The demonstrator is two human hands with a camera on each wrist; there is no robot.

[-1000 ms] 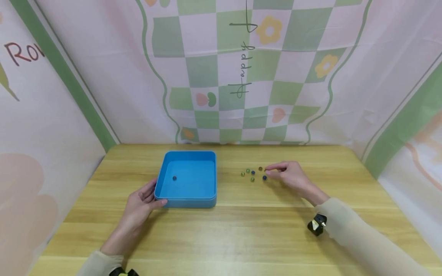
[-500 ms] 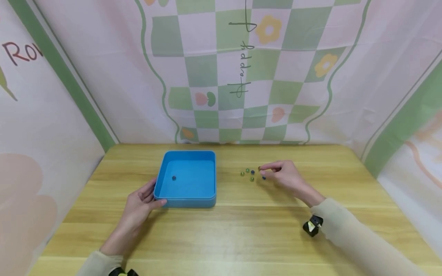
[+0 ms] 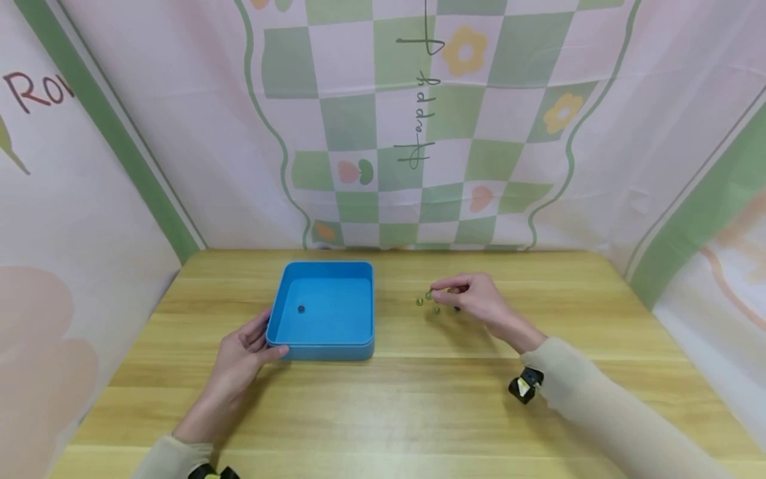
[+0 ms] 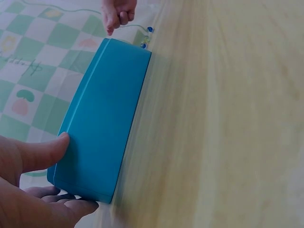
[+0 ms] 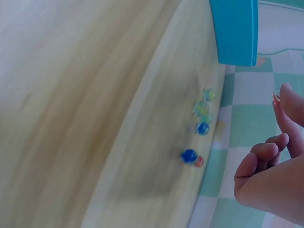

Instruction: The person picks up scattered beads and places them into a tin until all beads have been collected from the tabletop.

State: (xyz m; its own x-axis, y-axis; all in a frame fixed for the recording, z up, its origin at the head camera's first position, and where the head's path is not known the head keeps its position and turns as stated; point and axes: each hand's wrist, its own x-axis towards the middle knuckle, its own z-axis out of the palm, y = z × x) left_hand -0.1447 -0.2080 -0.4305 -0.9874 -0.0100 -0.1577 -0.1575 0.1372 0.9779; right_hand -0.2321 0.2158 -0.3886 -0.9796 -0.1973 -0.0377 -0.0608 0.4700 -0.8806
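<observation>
Clear marble with a reddish streak (image 5: 276, 95): pinched between thumb and index finger of the right hand (image 3: 475, 297), seemingly raised off the desk (image 3: 383, 406), right of centre in its far half. Remaining fingers of that hand curled back out of the way; good, since they would be first to brush a neighbour.

Handling, by my judgement: a smooth little ball, likely to squirt out if squeezed off-centre. Thumb and finger should meet on its middle, pressure light and even. Best lifted a touch higher before any sideways travel.

Just below, the loose marbles on the desk: a yellow-green group (image 5: 201, 109) on the left, one blue marble (image 5: 203, 128) just right of them, a second blue marble (image 5: 189, 156) beside a red marble (image 5: 198, 161) farther right. From the head camera the right hand hides part of this group. All probably roll at a nudge, so the fingertips need to stay above them.

Left of the marbles, apart from them: the open blue box (image 3: 326, 352), one dark marble (image 3: 301, 309) inside, toward its left side. Left hand (image 3: 236, 362) clasps the near left corner, thumb at the rim. Sound bracing; enough to stop sliding, no need to tip it.

Hands well apart, box between left hand and marbles.
</observation>
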